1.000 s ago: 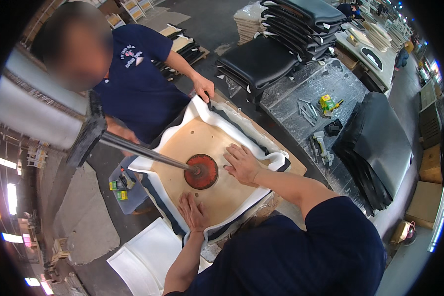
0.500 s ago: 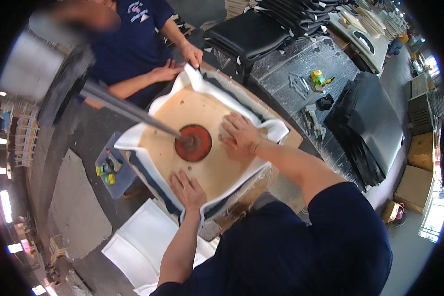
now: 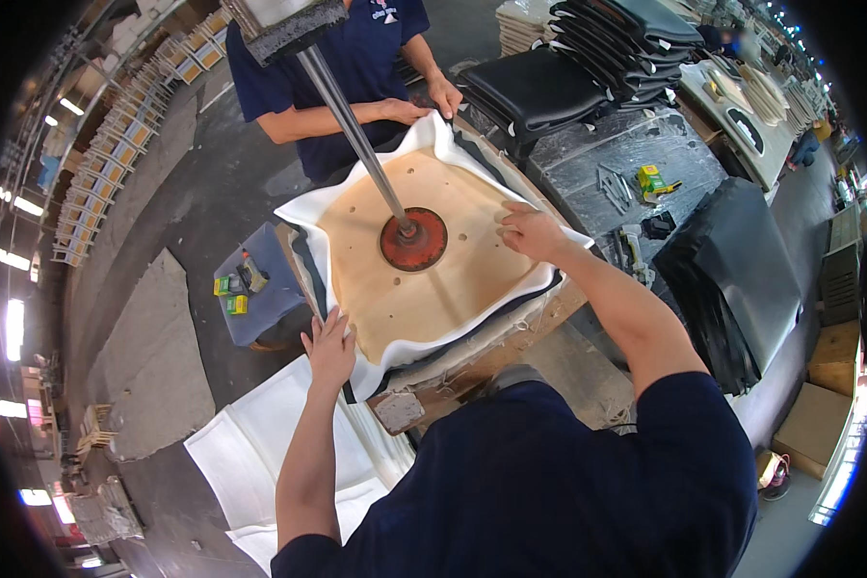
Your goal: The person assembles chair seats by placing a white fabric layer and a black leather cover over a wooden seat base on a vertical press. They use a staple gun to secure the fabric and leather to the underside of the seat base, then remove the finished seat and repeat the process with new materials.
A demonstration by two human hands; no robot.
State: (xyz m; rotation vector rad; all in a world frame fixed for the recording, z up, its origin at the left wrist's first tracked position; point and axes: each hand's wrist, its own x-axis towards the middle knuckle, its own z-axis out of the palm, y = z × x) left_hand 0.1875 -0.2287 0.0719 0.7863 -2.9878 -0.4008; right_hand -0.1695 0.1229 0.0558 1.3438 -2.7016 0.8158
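Observation:
A plywood seat board [image 3: 472,289] lies in white padding [image 3: 424,350] whose edges stand up around it, with dark cover material showing outside. A red round press plate [image 3: 416,252] on a metal rod [image 3: 356,125] rests on the board's middle. My left hand [image 3: 329,354] is at the padding's left front edge, fingers spread, holding nothing I can see. Over the board's right side, near the padding's edge, my right hand [image 3: 532,231] has its fingers apart and slightly bent. Across from me, a co-worker's hands [image 3: 432,104] grip the far corner of the cover.
A blue stool [image 3: 265,313] at left carries a staple gun and small green-yellow boxes. White padding sheets [image 3: 279,433] lie below it. At right stands a plastic-covered table [image 3: 588,159] with staples and another tool; black cover sheets [image 3: 732,279] and stacked black cushions [image 3: 617,48] are nearby.
My left hand has gone from the board to the padding's left edge. My right hand has lifted from lying flat toward the right edge. The whole view has shifted.

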